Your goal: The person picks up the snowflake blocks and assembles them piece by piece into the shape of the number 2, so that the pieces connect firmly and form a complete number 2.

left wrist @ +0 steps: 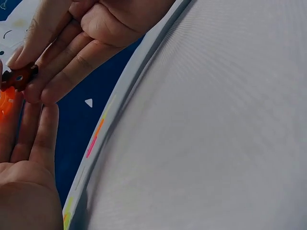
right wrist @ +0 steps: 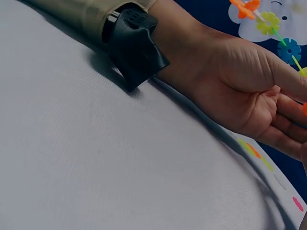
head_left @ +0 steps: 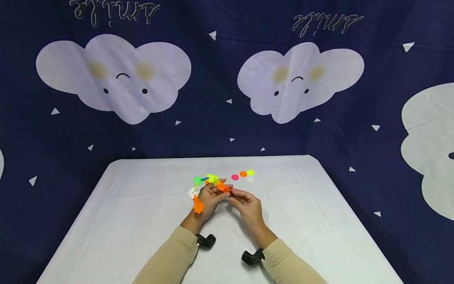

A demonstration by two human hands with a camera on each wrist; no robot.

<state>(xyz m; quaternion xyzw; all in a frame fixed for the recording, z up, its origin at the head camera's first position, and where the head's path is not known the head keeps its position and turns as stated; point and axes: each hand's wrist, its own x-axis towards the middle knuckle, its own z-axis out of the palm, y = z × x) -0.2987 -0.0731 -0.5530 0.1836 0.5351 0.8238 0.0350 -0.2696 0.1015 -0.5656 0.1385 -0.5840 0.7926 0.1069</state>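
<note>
A chain of notched, flower-shaped plastic discs (head_left: 198, 207) in orange, white, green, blue and yellow curves around my left hand (head_left: 211, 200). That hand holds the chain's orange end between thumb and fingers, its other fingers stretched out to the right. My right hand (head_left: 251, 211) meets it from the right, thumb and fingertips pinching a dark reddish disc (left wrist: 20, 77). Right against this disc is an orange disc (left wrist: 5, 101) of the chain in the left wrist view. A blue disc (right wrist: 289, 51) of the chain shows beyond the right hand in the right wrist view.
Loose discs lie on the white table (head_left: 142, 236) beyond the hands: a pink one (head_left: 235, 177), an orange one (head_left: 243, 174), a yellow one (head_left: 250, 172) and a white one (head_left: 250, 179). A dark blue cloth (head_left: 213, 134) with clouds hangs behind the table.
</note>
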